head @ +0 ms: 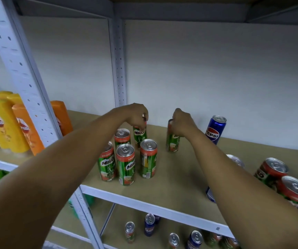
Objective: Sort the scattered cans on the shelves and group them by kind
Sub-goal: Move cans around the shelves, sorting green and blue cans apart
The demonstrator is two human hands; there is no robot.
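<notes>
Several green Milo cans [125,164] stand grouped on the brown shelf board [180,177]. My left hand [137,116] grips the top of a Milo can [140,135] at the back of that group. My right hand [182,124] holds the top of another Milo can [172,142], standing apart to the right. A blue Pepsi can [215,129] stands upright near the back wall, right of my right hand. More Milo cans [270,172] and blue cans sit at the right edge, partly hidden by my right arm.
Yellow and orange bottles [6,123] fill the neighbouring shelf bay on the left, behind a white perforated post [18,69]. Another post [119,69] stands at the back. On the lower shelf stand mixed Pepsi cans [149,224] and Milo cans [130,231].
</notes>
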